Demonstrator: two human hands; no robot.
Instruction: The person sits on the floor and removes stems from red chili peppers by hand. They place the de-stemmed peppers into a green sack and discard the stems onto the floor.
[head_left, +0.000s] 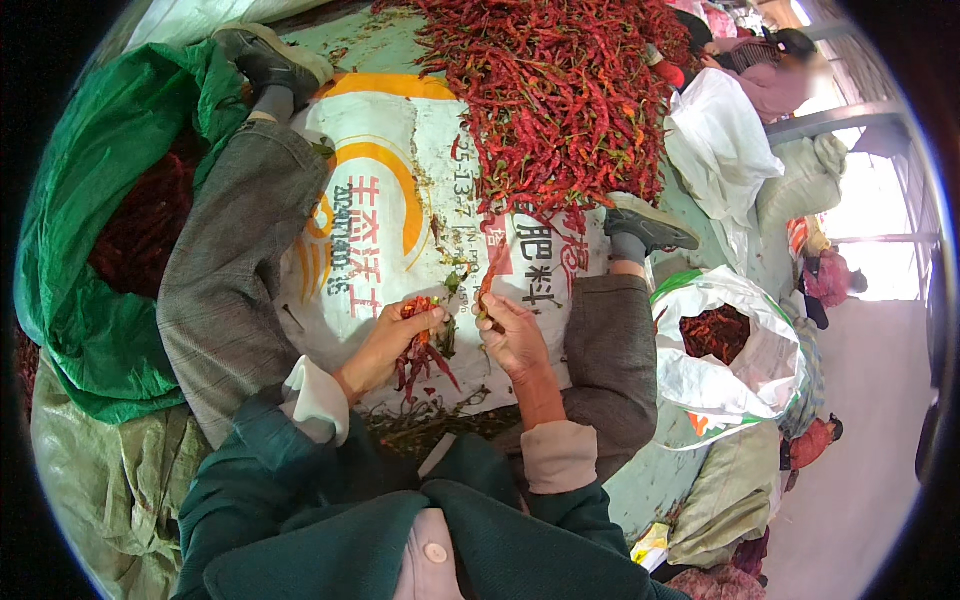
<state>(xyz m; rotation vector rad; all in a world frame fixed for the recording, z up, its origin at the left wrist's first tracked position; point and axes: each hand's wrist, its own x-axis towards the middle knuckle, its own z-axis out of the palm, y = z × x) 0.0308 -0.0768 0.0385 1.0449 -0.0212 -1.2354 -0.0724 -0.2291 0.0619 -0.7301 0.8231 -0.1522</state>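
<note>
My left hand [385,342] is closed round a small bunch of dried red chili peppers [418,366], whose tips hang below the fingers. Just to its right, my right hand [515,340] pinches a single chili pepper [487,280] that points up and away from me. Both hands are over a white printed woven sack [380,240] spread between my outstretched legs. Green stem scraps [452,285] lie on the sack near the hands, and more stems [400,432] are gathered close to my lap. Beyond the sack rises a large heap of red chili peppers [560,100].
On the left stands a green bag [75,300] with dark red chilies inside. To the right, a white sack [775,385] holds more chilies. Filled woven sacks [725,500] flank me on both sides. Several other people, one in pink [770,85], sit along the right.
</note>
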